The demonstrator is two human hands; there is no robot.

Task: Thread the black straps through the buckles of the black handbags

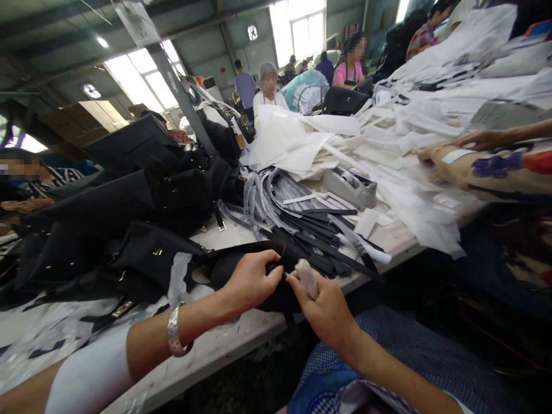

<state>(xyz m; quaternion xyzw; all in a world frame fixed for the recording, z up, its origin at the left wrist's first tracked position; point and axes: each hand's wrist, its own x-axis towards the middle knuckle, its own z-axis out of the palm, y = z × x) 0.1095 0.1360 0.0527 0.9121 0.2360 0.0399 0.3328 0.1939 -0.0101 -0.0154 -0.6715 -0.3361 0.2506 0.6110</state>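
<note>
A black bag (224,261) lies at the table's front edge, partly covered by my hands. My left hand (252,279) is closed on its edge, thumb and fingers pinching the dark material. Close beside it, my right hand (317,299) is closed round a small whitish wad (305,275), which looks like cloth or tissue. Its thumb and forefinger meet at a tiny brass-coloured spot on the bag; the exact part is too small to make out. Wrapped black straps (302,230) lie just beyond both hands.
Black bags with gold fittings (142,253) are heaped on the left. White sheets (293,135) and a grey tape dispenser (351,188) lie further back. A co-worker's hands (448,152) are at the right; other people work behind. A metal post (176,86) rises behind the bags.
</note>
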